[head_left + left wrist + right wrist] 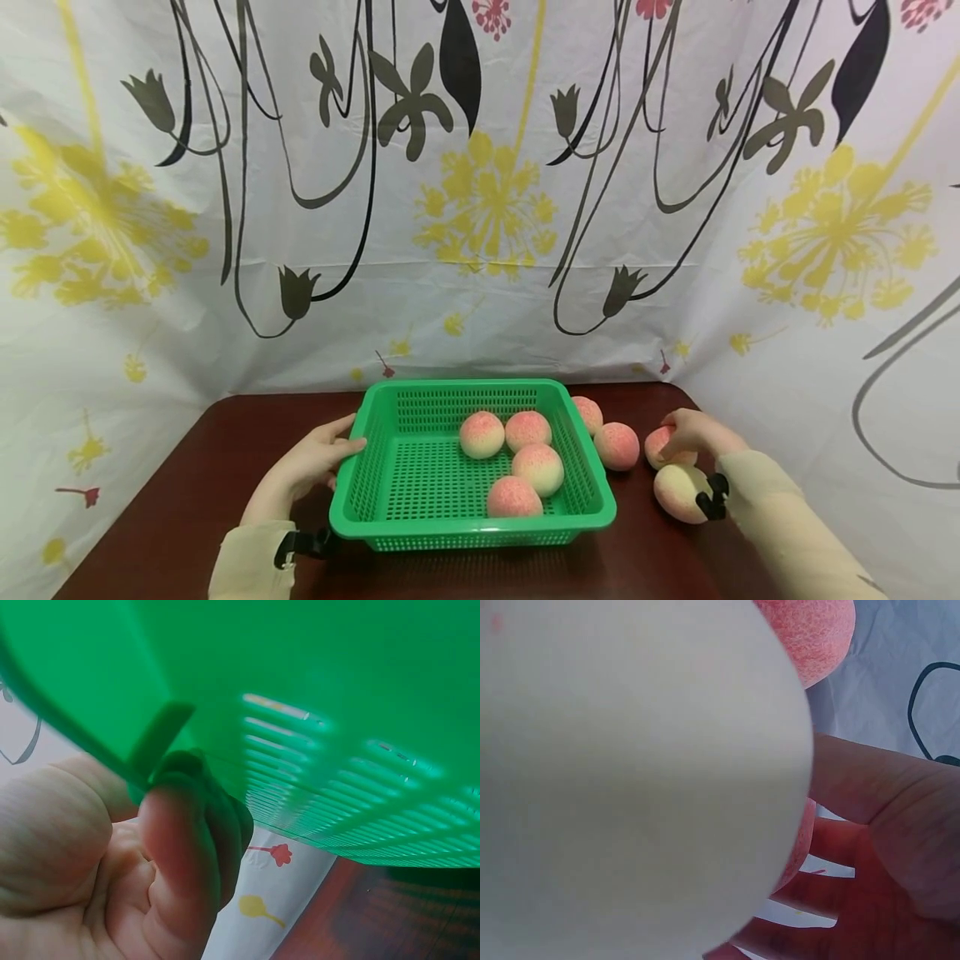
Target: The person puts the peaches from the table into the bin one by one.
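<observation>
A green plastic basket (420, 527) with slotted walls stands in the middle, several pink-and-cream peaches (537, 469) lying in its right half. My left hand (311, 458) grips its left rim, thumb over the edge; in the left wrist view the curled fingers (184, 847) lie under the rim. Off to the right, my right hand (697, 435) holds a peach (660, 448) from above, partly covering it. Just in front of that peach sits a paler peach (678, 493), which fills much of the right wrist view and hides part of the held one.
Two more peaches, one nearer (617, 447) and one farther back (588, 413), lie along the basket's right side. Everything stands on a dark red-brown table (202, 475). A white flower-printed curtain (480, 333) surrounds the table at the back and sides.
</observation>
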`<state>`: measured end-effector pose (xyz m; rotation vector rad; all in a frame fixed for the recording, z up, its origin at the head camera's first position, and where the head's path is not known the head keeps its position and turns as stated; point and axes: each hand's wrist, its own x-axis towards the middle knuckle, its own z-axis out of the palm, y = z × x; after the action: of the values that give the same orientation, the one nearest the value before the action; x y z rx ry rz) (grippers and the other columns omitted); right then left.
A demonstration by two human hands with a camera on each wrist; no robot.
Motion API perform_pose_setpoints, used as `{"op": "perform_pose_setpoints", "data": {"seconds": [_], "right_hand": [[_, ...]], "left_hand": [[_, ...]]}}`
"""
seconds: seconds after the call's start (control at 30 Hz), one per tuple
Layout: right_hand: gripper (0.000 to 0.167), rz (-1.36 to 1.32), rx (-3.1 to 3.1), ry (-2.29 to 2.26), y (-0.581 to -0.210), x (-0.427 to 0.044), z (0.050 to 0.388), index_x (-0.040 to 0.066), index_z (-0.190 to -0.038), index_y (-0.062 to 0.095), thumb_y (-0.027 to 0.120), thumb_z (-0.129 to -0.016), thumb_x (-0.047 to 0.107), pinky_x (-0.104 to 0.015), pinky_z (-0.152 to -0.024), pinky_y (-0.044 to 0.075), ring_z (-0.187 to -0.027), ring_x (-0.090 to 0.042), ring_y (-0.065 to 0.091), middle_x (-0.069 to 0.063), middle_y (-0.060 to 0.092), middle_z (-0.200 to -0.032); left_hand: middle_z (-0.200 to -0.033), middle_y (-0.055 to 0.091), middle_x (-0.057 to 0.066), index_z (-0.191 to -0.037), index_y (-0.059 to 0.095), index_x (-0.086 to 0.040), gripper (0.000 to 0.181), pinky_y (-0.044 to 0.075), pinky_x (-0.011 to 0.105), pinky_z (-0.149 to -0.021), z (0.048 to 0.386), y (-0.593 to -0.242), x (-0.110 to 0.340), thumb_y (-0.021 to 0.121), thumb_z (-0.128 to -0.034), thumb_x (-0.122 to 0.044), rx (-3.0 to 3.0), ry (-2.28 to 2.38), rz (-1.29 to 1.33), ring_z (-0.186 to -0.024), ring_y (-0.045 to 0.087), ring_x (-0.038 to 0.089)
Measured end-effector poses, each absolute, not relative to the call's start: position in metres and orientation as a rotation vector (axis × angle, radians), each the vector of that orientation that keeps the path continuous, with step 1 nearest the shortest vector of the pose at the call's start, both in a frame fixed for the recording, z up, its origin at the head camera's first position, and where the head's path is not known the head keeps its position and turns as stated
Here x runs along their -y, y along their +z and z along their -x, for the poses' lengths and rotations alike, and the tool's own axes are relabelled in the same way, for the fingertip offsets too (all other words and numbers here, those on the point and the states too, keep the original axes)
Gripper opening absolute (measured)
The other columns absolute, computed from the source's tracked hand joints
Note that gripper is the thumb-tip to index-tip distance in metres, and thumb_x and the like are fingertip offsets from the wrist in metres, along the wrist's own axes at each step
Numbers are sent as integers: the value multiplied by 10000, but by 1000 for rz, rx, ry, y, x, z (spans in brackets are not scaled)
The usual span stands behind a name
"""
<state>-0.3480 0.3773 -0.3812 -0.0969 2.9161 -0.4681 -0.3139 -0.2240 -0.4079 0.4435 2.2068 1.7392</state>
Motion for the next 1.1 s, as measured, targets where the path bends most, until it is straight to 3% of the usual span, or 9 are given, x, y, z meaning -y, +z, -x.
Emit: {"op": "perform_pose_setpoints", "data": {"seconds": [0.37, 0.63, 0.93, 1.1], "right_hand": [[733, 68, -2913, -494, -368, -377, 344, -158, -1249, 527, 849, -713, 225, -532, -799, 494, -1087, -516, 510, -375, 511, -1219], [705, 103, -2916, -517, -354, -376, 338, -157, -1265, 507, 818, -736, 190, -510, -748, 496, -1038, -437, 537, -360, 502, -1231], [723, 188, -2922, -540, -326, -366, 340, -163, -1282, 503, 817, -726, 175, -395, -638, 493, -848, -296, 547, -302, 566, -1127], [757, 148, -2915, -520, -307, -355, 344, -111, -1332, 481, 813, -736, 217, -359, -533, 452, -733, -246, 499, -229, 559, -1070]], "left_hand": [[-982, 674, 234, -1554, 67, -20, 739, 544, 346, -514, 314, -408, 224, 532, -1018, -223, -2202, 1742, -454, -632, 661, 220], [-1013, 666, 245, -1551, 40, -8, 756, 555, 367, -529, 316, -408, 224, 531, -1018, -224, -2184, 1746, -469, -663, 671, 238], [-1003, 669, 244, -1550, 52, -6, 744, 546, 353, -513, 315, -408, 225, 526, -1021, -226, -2177, 1755, -484, -644, 665, 225], [-998, 672, 232, -1553, 63, -17, 745, 541, 342, -517, 315, -409, 225, 534, -1017, -230, -2189, 1748, -471, -643, 660, 220]]}}
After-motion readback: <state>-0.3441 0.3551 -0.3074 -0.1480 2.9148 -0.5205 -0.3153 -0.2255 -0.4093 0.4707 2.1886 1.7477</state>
